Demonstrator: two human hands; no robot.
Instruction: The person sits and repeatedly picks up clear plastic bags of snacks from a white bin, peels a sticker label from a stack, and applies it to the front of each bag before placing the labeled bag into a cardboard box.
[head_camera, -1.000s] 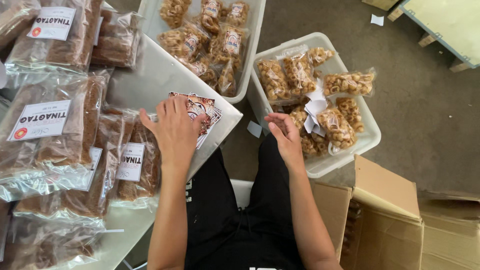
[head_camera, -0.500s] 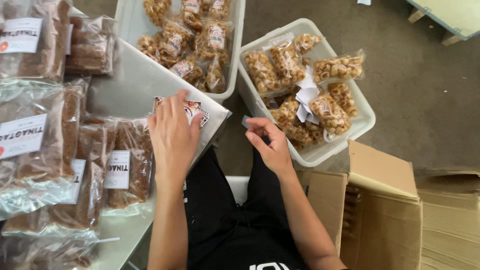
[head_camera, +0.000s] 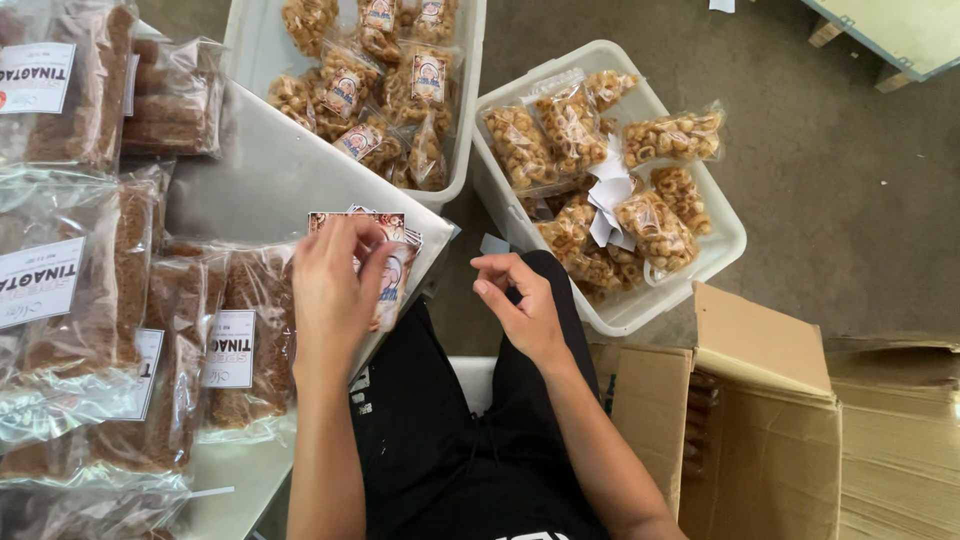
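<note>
— Label stickers (head_camera: 392, 262), a small stack of glossy printed cards with a reddish border, sit at the edge of the grey metal table (head_camera: 270, 180), right where its corner overhangs the lap.

— And the left hand (head_camera: 335, 290)?

— It lies on top of that stack, fingers curled down over the cards, thumb and forefinger pinching at the upper edge. Grasping, not flat.

— The right hand (head_camera: 520, 300)?

— Off the table, hovering over the black trousers (head_camera: 450, 450). Fingers half bent, thumb near the forefinger tip. Whether something tiny sits between them, I cannot tell.

— What surrounds them?

— To the left, clear crinkly plastic bags of brown crumbly snack (head_camera: 110, 300), each with a white rectangular label. Above, a translucent white plastic tub (head_camera: 245, 40) of small bagged fried pieces carrying picture labels. Just beside it, a second white tub (head_camera: 725, 235) holds bags of pale ring-shaped crackers (head_camera: 672, 138) and loose white paper slips (head_camera: 610, 200). Lower right, an open corrugated cardboard box (head_camera: 760, 400) stands on the rough concrete floor (head_camera: 850, 200).
</note>
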